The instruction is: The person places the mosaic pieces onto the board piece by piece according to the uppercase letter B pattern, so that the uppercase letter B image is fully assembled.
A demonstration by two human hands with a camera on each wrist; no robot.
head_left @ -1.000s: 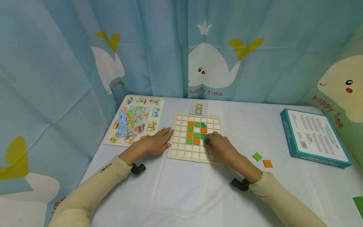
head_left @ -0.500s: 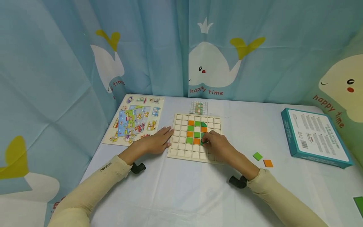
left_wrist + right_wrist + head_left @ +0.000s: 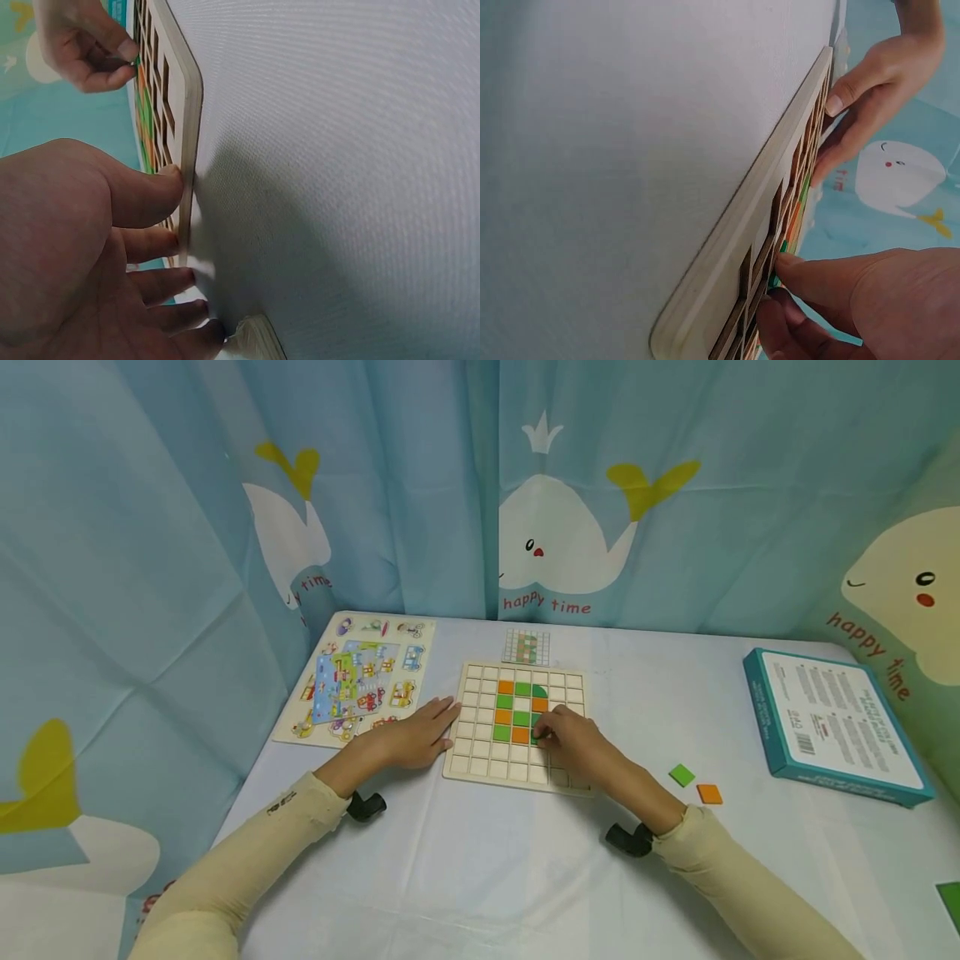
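Observation:
A wooden grid board lies on the white table, with orange, light green and dark green tiles filling a block of its cells. My left hand rests at the board's left edge, fingers extended, the thumb on the rim in the left wrist view. Over the board, my right hand pinches a dark green tile between thumb and fingers, at the cell right of the lowest orange tile. The fingers hide most of that tile. One rounded dark green tile sits at the block's upper right corner.
Behind the board lies a small pattern card. A picture puzzle board with cards on it is at left. Loose light green and orange tiles lie right, before a teal box. A green piece shows at the right edge.
My right hand has shifted slightly left, bringing the dark green tile into the cell beside the lowest orange tile. During the last half second it barely moves. The left hand stays at the board's edge.

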